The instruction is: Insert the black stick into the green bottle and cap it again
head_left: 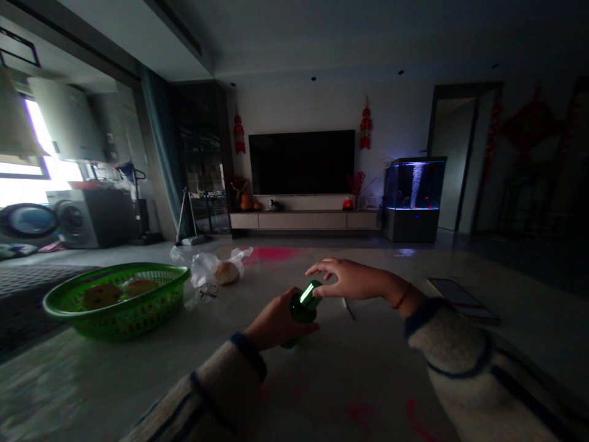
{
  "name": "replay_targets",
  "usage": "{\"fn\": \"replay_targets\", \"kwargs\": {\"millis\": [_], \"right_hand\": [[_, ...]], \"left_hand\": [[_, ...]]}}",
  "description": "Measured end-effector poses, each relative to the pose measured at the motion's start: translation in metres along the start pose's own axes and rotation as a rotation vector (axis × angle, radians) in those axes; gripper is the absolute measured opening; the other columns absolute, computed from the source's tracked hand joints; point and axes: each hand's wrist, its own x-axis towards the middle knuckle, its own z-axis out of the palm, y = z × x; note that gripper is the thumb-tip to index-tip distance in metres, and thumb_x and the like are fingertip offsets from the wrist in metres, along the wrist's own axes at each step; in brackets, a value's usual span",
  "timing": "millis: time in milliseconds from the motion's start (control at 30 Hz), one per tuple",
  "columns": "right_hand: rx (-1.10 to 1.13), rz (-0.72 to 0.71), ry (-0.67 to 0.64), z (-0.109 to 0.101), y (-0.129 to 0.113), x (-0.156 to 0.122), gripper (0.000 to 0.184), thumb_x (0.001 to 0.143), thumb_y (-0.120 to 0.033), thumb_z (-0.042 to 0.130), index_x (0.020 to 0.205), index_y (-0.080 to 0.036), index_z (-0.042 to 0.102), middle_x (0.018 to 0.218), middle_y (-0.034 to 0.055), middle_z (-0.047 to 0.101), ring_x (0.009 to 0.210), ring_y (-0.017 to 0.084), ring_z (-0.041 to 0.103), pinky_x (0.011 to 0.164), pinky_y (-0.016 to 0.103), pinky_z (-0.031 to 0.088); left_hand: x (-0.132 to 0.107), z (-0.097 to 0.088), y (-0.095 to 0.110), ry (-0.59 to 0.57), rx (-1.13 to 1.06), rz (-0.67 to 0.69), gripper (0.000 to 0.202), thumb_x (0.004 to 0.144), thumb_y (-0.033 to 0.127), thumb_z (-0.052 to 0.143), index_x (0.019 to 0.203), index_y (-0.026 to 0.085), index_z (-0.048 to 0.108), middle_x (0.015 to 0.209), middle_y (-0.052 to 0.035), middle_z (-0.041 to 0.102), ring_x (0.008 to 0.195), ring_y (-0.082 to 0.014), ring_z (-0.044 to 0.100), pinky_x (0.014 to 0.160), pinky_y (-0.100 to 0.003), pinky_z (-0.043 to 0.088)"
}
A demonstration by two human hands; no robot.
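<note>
My left hand (276, 318) is wrapped round a dark green bottle (302, 312) just above the table, tilted with its top leaning to the right. A shiny green cap or neck (310, 294) sticks up out of that grip and catches the light. Over it is my right hand (347, 277), palm down, its fingers stretched forward and apart. The right thumb lies at the top of the green part; whether it presses on it I cannot tell. Most of the bottle's lower body is hidden by my left hand.
A green plastic basket (117, 316) with round food stands at the left. Beside it lie a clear plastic bag (205, 268), a bread roll (227, 272) and glasses (208, 291). A thin pen-like stick (348, 309) and a phone or tablet (462, 299) are on the table's right.
</note>
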Motion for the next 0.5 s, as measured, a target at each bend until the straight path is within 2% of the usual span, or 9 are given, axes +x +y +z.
{"fn": "replay_targets", "kwargs": {"millis": [100,200,400,500], "right_hand": [[0.018,0.079,-0.006,0.0012,0.0012,0.0020,0.040,0.078,-0.041,0.053,0.109,-0.016,0.057,0.097,0.0089,0.061,0.085,0.017,0.057,0.074,0.030,0.043],[0.031,0.100,-0.037,0.0027,0.0022,0.0033,0.035,0.078,-0.039,0.054,0.104,-0.016,0.058,0.087,0.0068,0.063,0.077,0.016,0.058,0.068,0.028,0.043],[0.044,0.022,-0.034,0.0028,0.0015,0.0004,0.048,0.074,-0.024,0.060,0.118,-0.014,0.047,0.100,0.0093,0.060,0.085,0.016,0.058,0.076,0.028,0.043],[0.066,-0.009,-0.044,0.0024,0.0032,-0.0007,0.056,0.070,-0.022,0.063,0.122,-0.015,0.043,0.116,0.0113,0.053,0.088,0.016,0.057,0.077,0.028,0.044]], "left_hand": [[0.0001,-0.0002,0.0003,-0.003,-0.005,-0.005,0.056,0.053,0.045,0.070,0.097,0.017,0.049,0.083,-0.0027,0.060,0.072,-0.0156,0.054,0.062,-0.027,0.039],[0.0000,-0.0002,-0.0007,-0.012,-0.002,0.004,0.056,0.055,0.046,0.069,0.098,0.017,0.048,0.084,-0.0031,0.060,0.073,-0.0158,0.054,0.063,-0.028,0.039],[0.0007,0.0009,-0.0034,-0.014,-0.001,0.011,0.055,0.055,0.046,0.069,0.098,0.017,0.049,0.082,-0.0020,0.060,0.072,-0.0150,0.053,0.062,-0.027,0.039],[0.0007,0.0017,-0.0049,0.004,-0.011,0.029,0.056,0.055,0.047,0.069,0.098,0.018,0.049,0.084,-0.0022,0.060,0.073,-0.0151,0.053,0.063,-0.027,0.039]]}}
